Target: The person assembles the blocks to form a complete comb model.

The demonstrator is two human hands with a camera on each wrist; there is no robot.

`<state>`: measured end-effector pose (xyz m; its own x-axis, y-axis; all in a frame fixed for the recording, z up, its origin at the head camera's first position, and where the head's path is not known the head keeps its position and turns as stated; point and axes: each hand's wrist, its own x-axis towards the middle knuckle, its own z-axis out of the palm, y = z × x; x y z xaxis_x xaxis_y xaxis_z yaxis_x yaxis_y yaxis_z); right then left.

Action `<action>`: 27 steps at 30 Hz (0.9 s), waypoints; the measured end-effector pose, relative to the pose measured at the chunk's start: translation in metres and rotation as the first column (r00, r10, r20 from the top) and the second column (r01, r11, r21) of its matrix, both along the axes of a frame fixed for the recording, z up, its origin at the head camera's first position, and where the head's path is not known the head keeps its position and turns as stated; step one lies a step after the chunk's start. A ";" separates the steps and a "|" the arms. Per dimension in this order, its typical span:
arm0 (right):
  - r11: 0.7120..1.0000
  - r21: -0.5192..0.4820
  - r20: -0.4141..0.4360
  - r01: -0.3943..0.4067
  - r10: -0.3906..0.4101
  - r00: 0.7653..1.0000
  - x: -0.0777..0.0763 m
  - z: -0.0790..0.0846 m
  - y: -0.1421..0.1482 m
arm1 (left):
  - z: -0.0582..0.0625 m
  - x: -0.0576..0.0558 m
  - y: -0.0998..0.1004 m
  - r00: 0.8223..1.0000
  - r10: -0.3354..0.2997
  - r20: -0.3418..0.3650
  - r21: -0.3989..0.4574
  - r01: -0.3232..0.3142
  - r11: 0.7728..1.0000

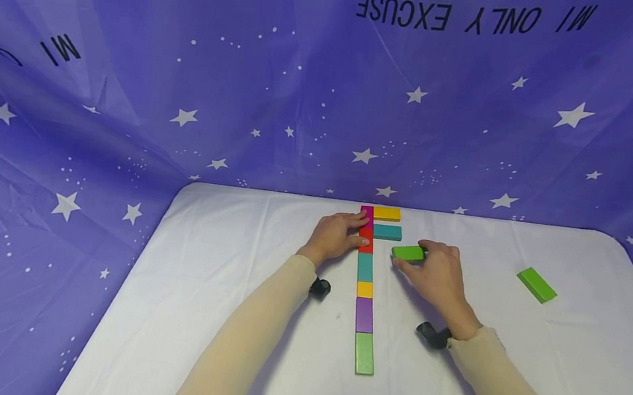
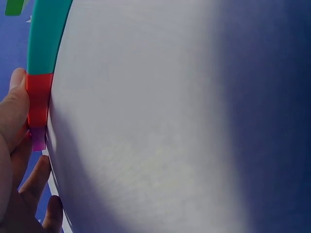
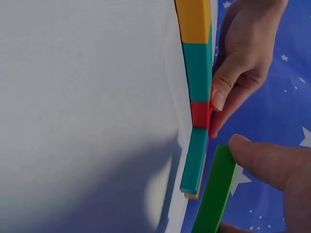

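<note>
A row of coloured blocks runs down the white table. My left hand (image 1: 336,237) rests at its far end, with the thumb on the red block (image 1: 366,244) and fingertips on the magenta block (image 1: 367,212). In the left wrist view, that thumb lies against the side of the red block (image 2: 39,99). My right hand (image 1: 440,270) pinches a green block (image 1: 407,253) between thumb and fingers. A gap separates it from the row, just nearer than the teal block (image 1: 388,232) that juts right. Another side block, yellow (image 1: 387,214), lies beyond that one.
Nearer in the row are a teal block (image 1: 365,267), a small yellow block (image 1: 365,289), a purple block (image 1: 364,314) and a light green block (image 1: 364,354). A second green block (image 1: 536,284) lies far right. A purple star-printed cloth (image 1: 306,89) hangs behind the table (image 1: 215,237).
</note>
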<state>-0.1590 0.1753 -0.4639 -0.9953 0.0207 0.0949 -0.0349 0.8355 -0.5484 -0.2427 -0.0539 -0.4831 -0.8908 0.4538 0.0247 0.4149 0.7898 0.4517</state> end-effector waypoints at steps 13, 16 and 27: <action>0.999 0.019 0.005 -0.032 0.032 0.999 -0.009 -0.008 -0.015 | 0.002 0.001 0.000 1.000 -0.004 -0.002 -0.013 0.004 1.000; 0.999 0.028 0.015 -0.039 0.038 0.999 -0.011 -0.010 -0.018 | 0.002 0.001 0.000 1.000 -0.004 -0.002 -0.015 0.004 1.000; 0.997 0.066 0.043 -0.051 0.048 0.998 -0.019 -0.014 -0.025 | 0.002 0.000 0.000 1.000 -0.006 -0.006 -0.021 0.006 1.000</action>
